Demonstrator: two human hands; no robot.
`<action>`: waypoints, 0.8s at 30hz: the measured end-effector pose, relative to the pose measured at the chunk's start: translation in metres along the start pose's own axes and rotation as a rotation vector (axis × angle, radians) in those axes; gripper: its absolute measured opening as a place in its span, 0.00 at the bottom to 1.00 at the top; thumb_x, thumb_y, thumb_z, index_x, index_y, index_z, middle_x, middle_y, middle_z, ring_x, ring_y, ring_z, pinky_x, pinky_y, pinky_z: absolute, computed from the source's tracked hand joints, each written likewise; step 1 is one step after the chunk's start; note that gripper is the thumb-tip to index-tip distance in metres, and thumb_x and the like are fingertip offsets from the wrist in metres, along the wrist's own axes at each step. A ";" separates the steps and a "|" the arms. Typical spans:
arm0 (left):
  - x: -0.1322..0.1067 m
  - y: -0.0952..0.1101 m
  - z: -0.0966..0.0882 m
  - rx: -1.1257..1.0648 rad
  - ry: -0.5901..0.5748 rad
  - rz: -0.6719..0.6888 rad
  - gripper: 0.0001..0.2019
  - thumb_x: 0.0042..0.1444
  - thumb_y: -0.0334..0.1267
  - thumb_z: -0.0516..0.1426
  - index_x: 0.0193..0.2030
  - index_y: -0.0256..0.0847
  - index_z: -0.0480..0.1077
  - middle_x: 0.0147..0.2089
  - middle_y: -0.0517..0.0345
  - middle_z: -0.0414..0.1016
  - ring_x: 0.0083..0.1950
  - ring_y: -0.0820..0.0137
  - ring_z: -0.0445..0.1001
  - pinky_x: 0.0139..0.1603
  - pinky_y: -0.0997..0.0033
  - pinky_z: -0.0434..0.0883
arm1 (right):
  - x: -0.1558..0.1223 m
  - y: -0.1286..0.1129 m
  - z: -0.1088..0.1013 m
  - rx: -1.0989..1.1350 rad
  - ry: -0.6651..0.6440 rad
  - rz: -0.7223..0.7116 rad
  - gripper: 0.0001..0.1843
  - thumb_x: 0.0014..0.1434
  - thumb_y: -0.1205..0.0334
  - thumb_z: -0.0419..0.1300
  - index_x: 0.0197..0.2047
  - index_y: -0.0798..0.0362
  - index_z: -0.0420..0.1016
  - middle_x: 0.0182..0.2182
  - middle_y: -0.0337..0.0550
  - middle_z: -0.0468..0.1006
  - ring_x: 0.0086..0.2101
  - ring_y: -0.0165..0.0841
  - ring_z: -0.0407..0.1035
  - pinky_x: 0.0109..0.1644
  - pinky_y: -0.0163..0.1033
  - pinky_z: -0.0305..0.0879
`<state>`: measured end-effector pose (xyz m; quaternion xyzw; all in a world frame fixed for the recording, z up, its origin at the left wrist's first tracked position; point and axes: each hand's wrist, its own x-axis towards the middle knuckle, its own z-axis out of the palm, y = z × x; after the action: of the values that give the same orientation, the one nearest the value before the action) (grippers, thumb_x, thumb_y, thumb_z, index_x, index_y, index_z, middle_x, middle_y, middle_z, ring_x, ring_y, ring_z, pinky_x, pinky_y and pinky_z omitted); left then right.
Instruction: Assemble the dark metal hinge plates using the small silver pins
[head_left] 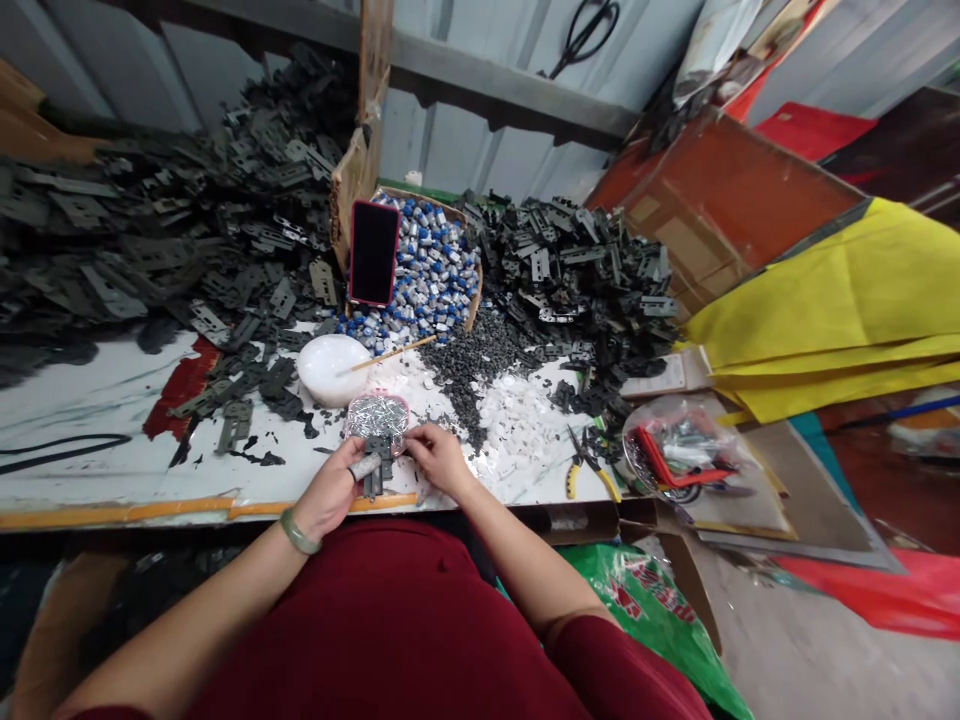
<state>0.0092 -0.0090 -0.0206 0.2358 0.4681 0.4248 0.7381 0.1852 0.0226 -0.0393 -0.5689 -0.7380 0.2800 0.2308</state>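
My left hand is closed on a dark grey slotted plastic part just above the table's front edge. One of its fingers has a pale wrapping, and a green bangle circles the wrist. At the part's right side, the fingers of my right hand are pinched together; whatever they hold is too small to make out. Directly behind the part stands a pink-rimmed tray filled with small metal pins. A white bowl with a thin wooden stick across its edge sits behind that tray.
Dark plastic parts are heaped left and right. Between them, a box holds blue-and-silver pieces, with a phone propped against it. Small black bits, white bits, yellow-handled pliers and a tool-filled bowl lie rightward.
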 end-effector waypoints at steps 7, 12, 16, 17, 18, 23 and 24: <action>-0.001 0.008 -0.002 -0.023 0.016 0.008 0.16 0.39 0.36 0.66 0.35 0.39 0.68 0.28 0.61 0.74 0.26 0.74 0.70 0.26 0.76 0.65 | -0.007 -0.020 0.006 -0.041 -0.027 -0.111 0.09 0.63 0.61 0.53 0.35 0.53 0.73 0.31 0.45 0.76 0.35 0.33 0.69 0.41 0.36 0.63; -0.003 0.001 -0.001 0.134 0.042 0.061 0.16 0.37 0.34 0.65 0.32 0.40 0.64 0.24 0.66 0.70 0.22 0.77 0.66 0.22 0.78 0.62 | -0.009 -0.032 -0.005 0.151 -0.068 -0.001 0.06 0.62 0.64 0.53 0.35 0.53 0.70 0.32 0.40 0.76 0.33 0.30 0.69 0.39 0.33 0.62; -0.005 -0.001 0.000 0.158 0.023 0.080 0.15 0.37 0.34 0.64 0.30 0.40 0.62 0.24 0.67 0.69 0.23 0.77 0.66 0.23 0.78 0.64 | -0.013 -0.040 -0.008 0.055 -0.100 -0.055 0.05 0.60 0.63 0.56 0.33 0.53 0.70 0.31 0.41 0.75 0.33 0.31 0.68 0.39 0.34 0.61; -0.006 -0.001 0.000 0.156 0.020 0.071 0.15 0.37 0.33 0.64 0.29 0.40 0.62 0.23 0.67 0.69 0.23 0.77 0.66 0.23 0.78 0.64 | -0.014 -0.041 -0.007 0.019 -0.094 -0.075 0.05 0.60 0.63 0.56 0.33 0.53 0.70 0.31 0.42 0.75 0.34 0.31 0.68 0.40 0.34 0.61; -0.007 0.000 0.001 0.149 0.015 0.057 0.15 0.37 0.33 0.64 0.29 0.40 0.61 0.23 0.67 0.68 0.23 0.77 0.66 0.23 0.78 0.65 | -0.014 -0.041 -0.007 -0.013 -0.089 -0.094 0.05 0.60 0.62 0.56 0.34 0.53 0.70 0.31 0.42 0.75 0.35 0.32 0.68 0.41 0.34 0.61; -0.010 0.004 0.003 0.115 0.006 -0.012 0.15 0.37 0.34 0.64 0.29 0.40 0.62 0.23 0.67 0.68 0.22 0.77 0.65 0.20 0.79 0.63 | -0.016 -0.040 -0.004 0.014 -0.096 -0.067 0.06 0.62 0.63 0.54 0.34 0.52 0.70 0.30 0.41 0.75 0.33 0.30 0.69 0.38 0.33 0.61; -0.010 0.004 0.003 0.119 0.013 -0.007 0.15 0.37 0.34 0.64 0.29 0.40 0.62 0.23 0.67 0.68 0.21 0.77 0.65 0.20 0.79 0.62 | -0.017 -0.040 -0.003 0.009 -0.094 -0.067 0.06 0.62 0.63 0.54 0.34 0.52 0.70 0.31 0.41 0.75 0.33 0.30 0.69 0.39 0.33 0.62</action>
<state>0.0083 -0.0154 -0.0106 0.2749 0.4981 0.3952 0.7212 0.1626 -0.0010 -0.0100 -0.5291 -0.7653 0.3020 0.2075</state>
